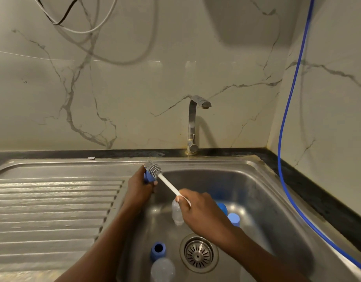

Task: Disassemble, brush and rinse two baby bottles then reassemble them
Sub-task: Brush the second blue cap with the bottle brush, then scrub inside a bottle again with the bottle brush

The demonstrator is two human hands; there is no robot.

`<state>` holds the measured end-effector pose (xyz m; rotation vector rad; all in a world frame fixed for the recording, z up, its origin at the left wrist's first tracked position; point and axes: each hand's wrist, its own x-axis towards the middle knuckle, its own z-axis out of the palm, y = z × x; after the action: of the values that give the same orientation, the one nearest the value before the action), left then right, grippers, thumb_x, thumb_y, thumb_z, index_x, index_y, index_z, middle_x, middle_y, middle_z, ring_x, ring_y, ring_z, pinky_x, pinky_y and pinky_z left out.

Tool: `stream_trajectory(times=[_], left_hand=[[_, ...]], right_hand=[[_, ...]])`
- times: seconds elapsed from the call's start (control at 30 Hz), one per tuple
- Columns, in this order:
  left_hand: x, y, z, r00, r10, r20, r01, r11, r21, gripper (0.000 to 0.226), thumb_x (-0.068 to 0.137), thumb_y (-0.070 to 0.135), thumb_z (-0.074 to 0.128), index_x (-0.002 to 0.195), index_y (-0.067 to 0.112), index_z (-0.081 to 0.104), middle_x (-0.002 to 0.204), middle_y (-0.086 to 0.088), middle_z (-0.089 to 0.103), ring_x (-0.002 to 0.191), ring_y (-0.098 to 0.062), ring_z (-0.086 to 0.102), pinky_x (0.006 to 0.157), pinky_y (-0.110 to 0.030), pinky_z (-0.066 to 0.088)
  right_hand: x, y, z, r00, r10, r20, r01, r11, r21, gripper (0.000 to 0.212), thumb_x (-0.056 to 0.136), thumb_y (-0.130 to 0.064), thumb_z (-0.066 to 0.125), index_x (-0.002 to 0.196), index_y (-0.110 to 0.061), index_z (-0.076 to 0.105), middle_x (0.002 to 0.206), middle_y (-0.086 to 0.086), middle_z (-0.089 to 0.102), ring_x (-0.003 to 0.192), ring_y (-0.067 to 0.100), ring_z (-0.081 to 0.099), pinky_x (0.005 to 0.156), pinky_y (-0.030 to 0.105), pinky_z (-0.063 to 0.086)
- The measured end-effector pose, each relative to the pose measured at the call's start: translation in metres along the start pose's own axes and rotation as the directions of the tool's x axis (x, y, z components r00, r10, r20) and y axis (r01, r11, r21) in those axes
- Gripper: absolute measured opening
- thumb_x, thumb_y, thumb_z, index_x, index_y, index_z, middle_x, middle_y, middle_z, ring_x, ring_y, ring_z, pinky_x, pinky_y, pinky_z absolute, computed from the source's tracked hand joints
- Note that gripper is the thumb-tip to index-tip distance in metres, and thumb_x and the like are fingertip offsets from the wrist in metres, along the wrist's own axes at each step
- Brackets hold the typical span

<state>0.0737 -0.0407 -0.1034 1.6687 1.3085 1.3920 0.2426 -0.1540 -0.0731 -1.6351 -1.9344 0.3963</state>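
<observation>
Head view showed the left hand [140, 186] gripping a blue bottle part [148, 177] above the sink [257, 180] at its left edge, while the right hand [204, 210] clasped the white handle of the brush [167, 183] — grey bristles against that part. In the basin lay a clear bottle [177, 213], a second bottle [163, 269], a blue ring [158, 251] and blue caps [234, 218].

Brushed steel sink [277, 192], glossy marble-look wall [134, 88], clear plastic bottle [177, 214], ribbed grey brush [154, 169].
</observation>
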Motion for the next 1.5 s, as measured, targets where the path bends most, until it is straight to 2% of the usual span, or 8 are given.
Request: stream_trajectory(times=[0.2,0.37,0.6,0.97,1.13,1.27,1.43,1.5], left_hand=[[-0.001,0.009,0.006,0.986,0.119,0.113,-0.133,0.983,0.124,0.047,0.083,-0.002,0.069,0.124,0.019,0.057,0.112,0.007,0.061,0.098,-0.006,0.058,0.087,-0.024,0.044],[-0.001,0.0,-0.002,0.99,0.051,0.135,-0.067,0.991,0.118,0.041,0.079,0.008,0.073,0.115,0.021,0.057,0.103,0.004,0.064,0.087,-0.004,0.059,0.073,-0.021,0.044],[-0.004,-0.01,0.002,0.938,-0.139,0.319,0.014,0.932,0.363,0.048,0.072,0.012,0.081,0.114,0.017,0.057,0.113,-0.008,0.063,0.103,-0.024,0.062,0.091,-0.038,0.051],[-0.018,-0.034,0.012,0.83,-0.398,0.391,-0.017,0.683,0.73,0.055,0.074,0.014,0.081,0.121,0.018,0.052,0.117,-0.004,0.056,0.103,-0.017,0.055,0.082,-0.027,0.045],[-0.021,-0.041,0.02,0.767,-0.461,0.446,-0.03,0.668,0.743,0.043,0.083,0.005,0.073,0.12,0.02,0.055,0.106,-0.007,0.058,0.077,-0.017,0.068,0.061,-0.023,0.058],[-0.02,-0.046,0.025,0.747,-0.483,0.456,-0.03,0.662,0.749,0.044,0.085,0.002,0.07,0.123,0.019,0.057,0.114,-0.008,0.053,0.09,-0.021,0.069,0.064,-0.023,0.059],[-0.019,-0.052,0.029,0.732,-0.493,0.47,-0.096,0.609,0.788,0.054,0.084,-0.002,0.067,0.131,0.023,0.055,0.133,-0.007,0.049,0.114,-0.023,0.058,0.09,-0.032,0.056],[-0.019,-0.054,0.03,0.743,-0.477,0.468,-0.117,0.597,0.794,0.055,0.085,-0.002,0.066,0.132,0.022,0.053,0.132,-0.007,0.048,0.111,-0.021,0.059,0.086,-0.028,0.056]], right_hand=[[0.015,0.014,-0.013,0.992,0.118,-0.044,-0.118,0.993,0.011,0.025,0.1,-0.031,0.039,0.104,-0.022,0.062,0.097,0.004,0.068,0.091,0.027,0.06,0.075,0.036,0.048],[0.015,0.033,-0.02,0.976,0.219,-0.019,-0.212,0.962,0.17,0.025,0.099,-0.033,0.041,0.105,-0.028,0.065,0.069,-0.006,0.056,0.06,0.015,0.061,0.036,0.02,0.039],[0.016,0.044,-0.021,0.974,0.227,0.0,-0.222,0.953,0.205,0.025,0.1,-0.036,0.044,0.109,-0.024,0.065,0.064,-0.009,0.05,0.049,0.006,0.046,0.035,0.014,0.032],[0.016,0.047,-0.024,0.979,0.204,0.004,-0.2,0.958,0.205,0.025,0.1,-0.036,0.045,0.111,-0.023,0.064,0.066,-0.01,0.05,0.049,0.007,0.045,0.033,0.011,0.031],[0.014,0.045,-0.018,0.983,0.183,0.035,-0.186,0.965,0.182,0.024,0.099,-0.036,0.045,0.105,-0.022,0.064,0.063,-0.008,0.05,0.05,0.007,0.051,0.035,0.016,0.034],[0.014,0.046,-0.017,0.984,0.177,0.035,-0.181,0.966,0.187,0.024,0.099,-0.035,0.046,0.104,-0.022,0.065,0.061,-0.008,0.051,0.051,0.008,0.05,0.036,0.019,0.036],[0.014,0.046,-0.016,0.983,0.178,0.047,-0.184,0.961,0.208,0.023,0.099,-0.037,0.046,0.104,-0.023,0.064,0.062,-0.006,0.051,0.052,0.01,0.051,0.035,0.02,0.037],[0.014,0.045,-0.015,0.984,0.171,0.057,-0.179,0.963,0.201,0.022,0.099,-0.038,0.046,0.105,-0.025,0.063,0.062,-0.007,0.05,0.051,0.009,0.049,0.035,0.02,0.037]])
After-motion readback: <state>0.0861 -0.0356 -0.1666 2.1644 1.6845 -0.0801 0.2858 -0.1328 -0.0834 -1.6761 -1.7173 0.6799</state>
